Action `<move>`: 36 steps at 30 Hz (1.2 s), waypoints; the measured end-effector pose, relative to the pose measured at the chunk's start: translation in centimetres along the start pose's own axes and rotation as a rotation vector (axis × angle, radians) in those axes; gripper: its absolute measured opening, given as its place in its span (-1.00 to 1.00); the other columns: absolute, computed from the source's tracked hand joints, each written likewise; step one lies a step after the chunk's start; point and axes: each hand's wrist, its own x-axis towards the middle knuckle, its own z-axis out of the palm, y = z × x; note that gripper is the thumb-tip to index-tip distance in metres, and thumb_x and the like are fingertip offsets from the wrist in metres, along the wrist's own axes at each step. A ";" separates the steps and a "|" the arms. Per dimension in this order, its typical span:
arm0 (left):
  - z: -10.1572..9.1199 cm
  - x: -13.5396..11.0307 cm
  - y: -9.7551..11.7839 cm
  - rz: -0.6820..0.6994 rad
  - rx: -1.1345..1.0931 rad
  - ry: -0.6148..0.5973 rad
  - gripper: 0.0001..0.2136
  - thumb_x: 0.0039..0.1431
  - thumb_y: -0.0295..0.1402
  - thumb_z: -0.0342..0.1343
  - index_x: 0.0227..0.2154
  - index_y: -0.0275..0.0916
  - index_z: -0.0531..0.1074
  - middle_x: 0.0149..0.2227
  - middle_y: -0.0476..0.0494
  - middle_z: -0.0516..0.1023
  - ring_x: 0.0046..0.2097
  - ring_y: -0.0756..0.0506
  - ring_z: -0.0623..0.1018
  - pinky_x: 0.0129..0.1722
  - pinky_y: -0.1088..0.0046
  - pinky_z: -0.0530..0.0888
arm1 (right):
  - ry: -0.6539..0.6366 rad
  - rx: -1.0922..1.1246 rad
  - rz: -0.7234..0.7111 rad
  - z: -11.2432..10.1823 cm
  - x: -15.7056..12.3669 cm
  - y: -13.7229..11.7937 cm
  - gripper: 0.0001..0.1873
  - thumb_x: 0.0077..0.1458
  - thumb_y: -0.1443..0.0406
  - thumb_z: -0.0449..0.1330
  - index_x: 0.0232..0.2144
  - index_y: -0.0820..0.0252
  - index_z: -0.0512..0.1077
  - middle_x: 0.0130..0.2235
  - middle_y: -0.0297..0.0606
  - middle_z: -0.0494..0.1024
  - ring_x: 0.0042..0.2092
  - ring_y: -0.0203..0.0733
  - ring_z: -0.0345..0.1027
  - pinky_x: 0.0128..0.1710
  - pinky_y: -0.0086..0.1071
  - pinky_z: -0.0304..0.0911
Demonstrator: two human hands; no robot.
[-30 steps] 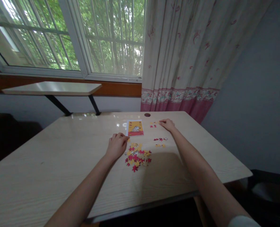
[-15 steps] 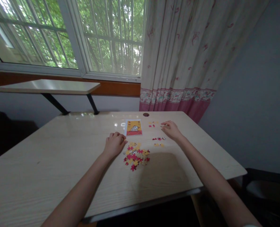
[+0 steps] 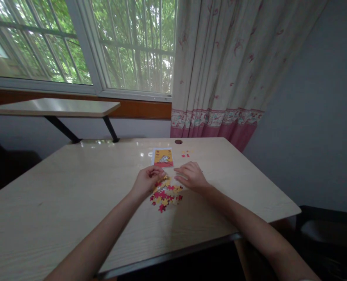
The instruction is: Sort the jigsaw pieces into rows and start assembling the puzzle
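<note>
A pile of red and yellow puzzle pieces [image 3: 166, 194] lies on the pale wooden table [image 3: 74, 187]. My left hand [image 3: 145, 181] rests at the pile's upper left edge with its fingers curled in; whatever they hold is hidden. My right hand [image 3: 191, 176] lies flat at the pile's upper right, fingers stretched toward the left hand. Just beyond both hands sits a small orange picture card [image 3: 162, 157]. A few loose pieces [image 3: 185, 155] lie to the card's right.
A round cable hole [image 3: 178, 141] sits near the table's far edge. Behind are a window [image 3: 82, 43], a pink-hemmed curtain [image 3: 220, 78] and a narrow wall shelf [image 3: 53, 107]. The table's front edge [image 3: 173, 255] is close, with a dark seat [image 3: 328, 230] at the right.
My right hand has drawn back from the far loose pieces and moved left to the pile, now covering the small groups near it. My left hand shifted slightly toward the pile.
</note>
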 end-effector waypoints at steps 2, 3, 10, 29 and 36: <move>0.8 -0.3 0.1 -0.024 -0.085 -0.002 -0.73 -0.29 -0.27 0.32 -0.53 -0.30 0.42 -0.59 -0.01 0.45 -0.55 0.04 0.40 -0.53 0.53 0.31 | 0.029 -0.016 -0.022 0.4 0.0 -0.9 -0.68 0.04 0.06 0.16 -0.22 0.08 0.48 -0.37 -0.28 0.52 -0.28 -0.22 0.29 -0.25 -0.31 0.08; 1.0 -0.4 0.1 -0.038 -0.101 -0.011 -0.74 -0.30 -0.28 0.32 -0.54 -0.30 0.42 -0.61 0.00 0.44 -0.57 0.05 0.38 -0.55 0.54 0.30 | 0.045 -0.023 -0.020 0.5 0.0 -1.1 -0.69 0.04 0.05 0.16 -0.24 0.07 0.48 -0.38 -0.29 0.53 -0.29 -0.23 0.29 -0.26 -0.31 0.07; 1.6 -1.2 0.7 -0.063 -0.141 0.002 -0.76 -0.28 -0.30 0.33 -0.58 -0.32 0.42 -0.61 -0.02 0.48 -0.58 0.07 0.40 -0.56 0.57 0.29 | 0.090 -0.027 -0.027 0.5 -0.1 -1.3 -0.76 0.04 0.08 0.17 -0.31 0.05 0.50 -0.42 -0.34 0.53 -0.33 -0.26 0.29 -0.25 -0.31 0.04; 1.8 -0.9 0.6 -0.064 -0.173 0.003 -0.76 -0.28 -0.32 0.31 -0.46 -0.29 0.49 -0.52 -0.06 0.52 -0.49 0.00 0.47 -0.45 0.50 0.37 | 0.077 -0.062 0.009 0.3 -0.1 -1.3 -0.79 0.10 0.17 0.13 -0.21 0.02 0.47 -0.37 -0.31 0.52 -0.30 -0.25 0.28 -0.23 -0.30 0.04; -1.9 0.3 0.4 0.149 0.434 0.098 -0.82 -0.03 -0.26 0.11 -0.43 -0.26 0.49 -0.44 -0.11 0.53 -0.44 -0.04 0.43 -0.42 0.43 0.35 | 0.288 -0.075 0.099 -2.7 0.5 1.7 -0.80 0.12 0.19 0.12 -0.22 0.02 0.48 -0.35 -0.31 0.52 -0.29 -0.24 0.32 -0.20 -0.28 0.10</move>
